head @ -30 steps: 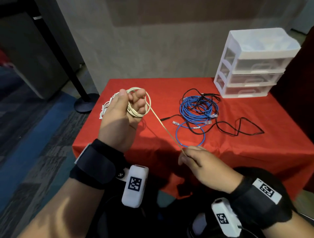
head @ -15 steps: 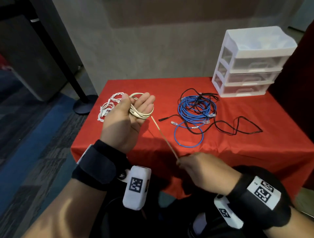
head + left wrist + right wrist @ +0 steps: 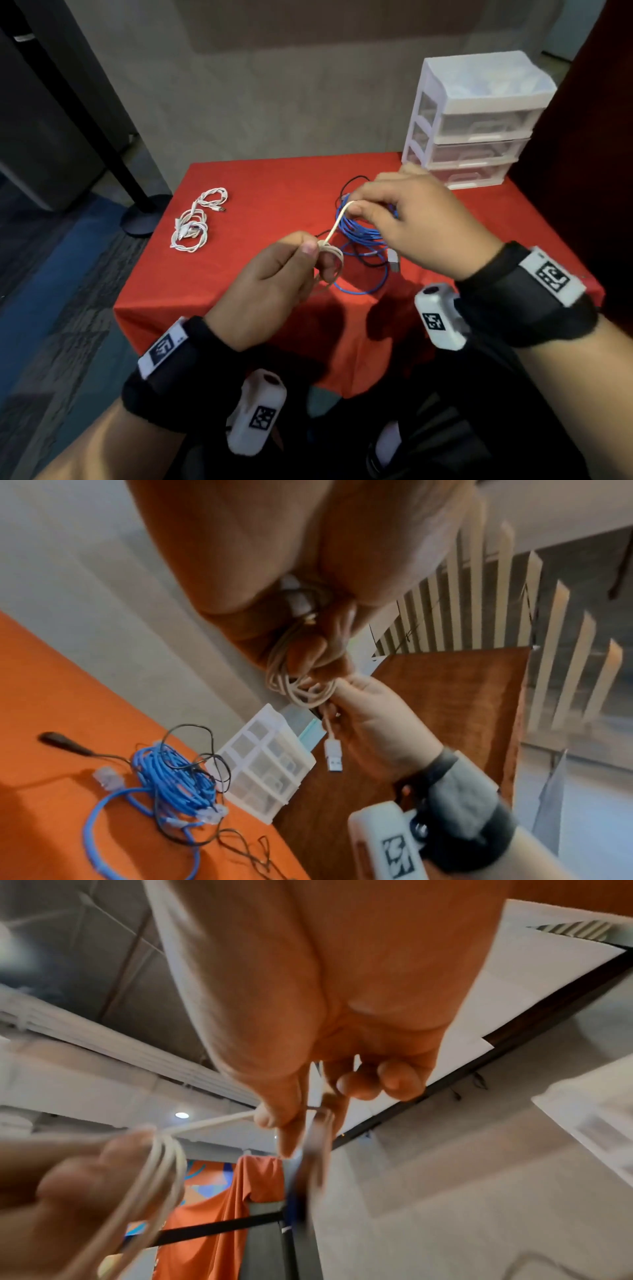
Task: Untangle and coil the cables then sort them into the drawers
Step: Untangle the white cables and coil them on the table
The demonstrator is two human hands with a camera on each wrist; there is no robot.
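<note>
Red cloth, matte and soft, drapes the table (image 3: 260, 192), and at its far right corner stands a drawer unit (image 3: 476, 116) of white frame and clear, glossy plastic, three drawers stacked, all pushed in. Mid-table, a blue cable (image 3: 363, 229) lies in loose round loops, tangled with a thin black cable (image 3: 370, 262) that snakes through it; clear plugs show on the blue one's ends in the left wrist view. Off to the left, a white cable (image 3: 195, 222) sits bundled in small loops, well apart from the tangle. Above the table's near half, the left hand (image 3: 270, 287) grips a small coil of smooth cream cable (image 3: 330, 255), thumb pressed on top, fingers curled through the loops. One strand runs taut up to the right hand (image 3: 411, 219), which pinches it between thumb and forefinger, other fingers curled in. Below that hand dangles the cable's white plug (image 3: 334, 753) with its metal tip. Black wrist straps carry white tags with square black-and-white code patterns; no readable writing.
</note>
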